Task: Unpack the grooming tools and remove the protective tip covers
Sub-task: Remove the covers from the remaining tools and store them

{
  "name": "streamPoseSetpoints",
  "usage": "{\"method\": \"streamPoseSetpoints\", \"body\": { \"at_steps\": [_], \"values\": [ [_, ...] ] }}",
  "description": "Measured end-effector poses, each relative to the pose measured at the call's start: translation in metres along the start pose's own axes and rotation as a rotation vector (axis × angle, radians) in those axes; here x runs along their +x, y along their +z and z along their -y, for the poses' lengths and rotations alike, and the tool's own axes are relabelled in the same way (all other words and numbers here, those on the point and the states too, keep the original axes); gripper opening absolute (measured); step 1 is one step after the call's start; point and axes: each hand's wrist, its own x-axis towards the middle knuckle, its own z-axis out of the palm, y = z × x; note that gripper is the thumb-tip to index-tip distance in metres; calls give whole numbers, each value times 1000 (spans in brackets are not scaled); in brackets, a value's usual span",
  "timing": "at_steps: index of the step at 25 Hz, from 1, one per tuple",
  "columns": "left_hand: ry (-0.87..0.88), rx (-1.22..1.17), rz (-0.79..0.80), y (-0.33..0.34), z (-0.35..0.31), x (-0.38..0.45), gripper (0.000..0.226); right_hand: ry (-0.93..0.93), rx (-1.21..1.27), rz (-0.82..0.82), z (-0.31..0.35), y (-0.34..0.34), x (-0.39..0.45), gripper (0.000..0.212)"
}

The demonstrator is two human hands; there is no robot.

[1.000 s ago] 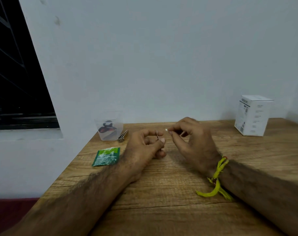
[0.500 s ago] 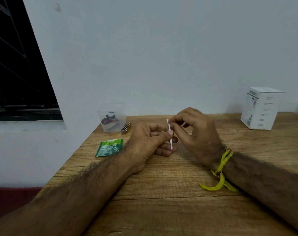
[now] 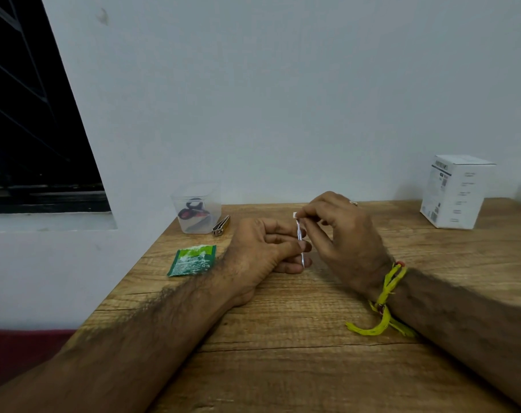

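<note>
My left hand (image 3: 262, 251) pinches a thin silver grooming tool (image 3: 300, 242) and holds it upright over the wooden table (image 3: 283, 353). A small white tip cover (image 3: 295, 215) sits at the tool's upper end. My right hand (image 3: 342, 234) grips that upper end with thumb and forefinger. The two hands touch around the tool. A metal nail clipper (image 3: 221, 226) lies beside a clear plastic cup (image 3: 197, 207) that holds a dark red-and-black tool.
A green sachet (image 3: 193, 260) lies on the table left of my left hand. A white carton (image 3: 455, 190) stands at the back right by the wall. The table's left edge runs close to the sachet. A yellow thread band circles my right wrist.
The tool has turned from a short glimpse between the hands to upright and in plain sight. My right hand has closed in onto its top end. The view has shifted slightly.
</note>
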Motion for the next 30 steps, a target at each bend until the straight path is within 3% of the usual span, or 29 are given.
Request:
{"method": "streamPoseSetpoints", "body": {
  "at_steps": [25, 30],
  "values": [
    [-11, 8, -8, -1, 2, 1, 15, -14, 9, 64, -2, 0, -1, 6],
    [24, -34, -23, 0, -2, -1, 39, -26, -13, 88, -4, 0, -2, 7]
  ]
}}
